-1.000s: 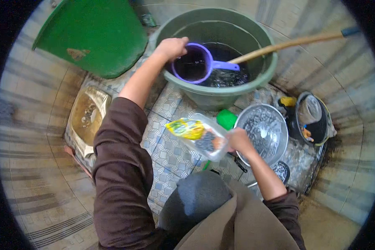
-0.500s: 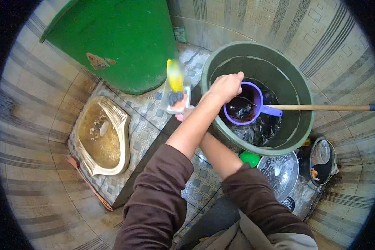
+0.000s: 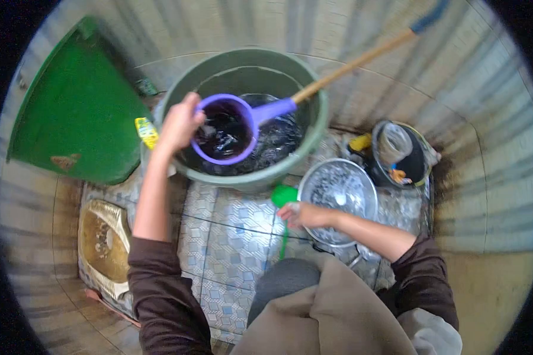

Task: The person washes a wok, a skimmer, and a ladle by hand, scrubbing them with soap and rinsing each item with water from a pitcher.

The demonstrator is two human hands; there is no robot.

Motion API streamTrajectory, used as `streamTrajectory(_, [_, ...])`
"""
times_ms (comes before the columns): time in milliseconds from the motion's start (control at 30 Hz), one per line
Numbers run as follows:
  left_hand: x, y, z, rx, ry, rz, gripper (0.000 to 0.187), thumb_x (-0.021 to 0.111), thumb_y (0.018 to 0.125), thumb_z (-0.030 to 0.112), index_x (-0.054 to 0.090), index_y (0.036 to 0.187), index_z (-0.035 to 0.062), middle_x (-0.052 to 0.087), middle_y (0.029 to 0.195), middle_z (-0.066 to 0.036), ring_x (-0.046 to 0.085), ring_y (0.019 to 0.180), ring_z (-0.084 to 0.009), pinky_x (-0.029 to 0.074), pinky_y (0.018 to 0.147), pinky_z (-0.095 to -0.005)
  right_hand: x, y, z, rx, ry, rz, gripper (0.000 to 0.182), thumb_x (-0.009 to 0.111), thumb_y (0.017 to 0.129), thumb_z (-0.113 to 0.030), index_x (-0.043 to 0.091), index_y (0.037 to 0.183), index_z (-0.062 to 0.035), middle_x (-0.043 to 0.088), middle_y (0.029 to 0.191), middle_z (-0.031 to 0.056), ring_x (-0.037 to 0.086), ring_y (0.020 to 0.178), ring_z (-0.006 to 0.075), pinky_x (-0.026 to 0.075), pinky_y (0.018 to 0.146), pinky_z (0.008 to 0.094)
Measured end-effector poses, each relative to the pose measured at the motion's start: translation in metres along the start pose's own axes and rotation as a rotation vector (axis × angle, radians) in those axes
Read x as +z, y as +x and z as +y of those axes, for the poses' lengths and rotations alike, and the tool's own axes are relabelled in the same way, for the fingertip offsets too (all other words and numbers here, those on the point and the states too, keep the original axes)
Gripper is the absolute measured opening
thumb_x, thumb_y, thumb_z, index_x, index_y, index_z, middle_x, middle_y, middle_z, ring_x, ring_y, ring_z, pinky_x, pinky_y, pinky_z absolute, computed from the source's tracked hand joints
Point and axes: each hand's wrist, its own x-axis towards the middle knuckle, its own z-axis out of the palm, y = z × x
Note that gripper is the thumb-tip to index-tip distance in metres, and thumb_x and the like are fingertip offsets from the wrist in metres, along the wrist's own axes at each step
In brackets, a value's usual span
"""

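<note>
My left hand is closed on the near rim of a purple dipper, which holds dark water. The dipper is over a large green tub of dark, rippling water. Down to the right, my right hand has its fingers curled at the handle of a green dipper. Beside that hand is a round metal basin with pale, sudsy-looking water. A wooden stick with a dark end reaches over the tub's rim, in line with the purple handle.
A green corner panel stands at the left, with a yellow packet by it. Below is a stained squat toilet. A black bucket with a plastic cup is at the right. Tiled walls close in around.
My right hand has left the tray with the yellow packet and come across to the green dipper, so my arms are uncrossed. My left hand still holds the purple dipper. The view has turned right.
</note>
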Motion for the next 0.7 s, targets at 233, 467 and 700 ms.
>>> streamTrajectory(233, [-0.077, -0.001, 0.146, 0.081, -0.22, 0.196, 0.014, 0.044, 0.078, 0.012, 0.044, 0.083, -0.0014, 0.05, 0.065, -0.009, 0.048, 0.055, -0.0124, 0.041, 0.047, -0.0276, -0.088, -0.104, 0.0, 0.039, 0.202, 0.257, 0.03, 0.046, 0.076, 0.0, 0.045, 0.106, -0.0039, 0.051, 0.092, 0.0053, 0.054, 0.074, 0.0116, 0.046, 0.064, 0.0246])
streamTrajectory(467, [-0.018, -0.008, 0.277, 0.117, 0.023, 0.323, 0.017, 0.048, 0.073, 0.01, 0.045, 0.084, -0.0021, 0.054, 0.074, -0.02, 0.055, 0.06, -0.0288, 0.044, 0.052, -0.0362, -0.129, -0.115, 0.013, -0.009, 0.64, 0.26, 0.034, 0.049, 0.077, -0.009, 0.041, 0.11, -0.0025, 0.051, 0.099, 0.0108, 0.055, 0.079, 0.0207, 0.049, 0.069, 0.0333])
streamTrajectory(700, [0.165, -0.051, 0.323, 0.257, 0.056, 0.183, 0.016, 0.048, 0.066, 0.005, 0.037, 0.077, 0.0041, 0.051, 0.071, -0.016, 0.053, 0.063, -0.036, 0.042, 0.054, -0.0438, -0.127, -0.068, 0.076, -0.681, 1.329, 0.191, 0.049, 0.026, 0.083, -0.043, 0.041, 0.116, -0.009, 0.047, 0.114, 0.0064, 0.046, 0.099, 0.0226, 0.036, 0.087, 0.0403])
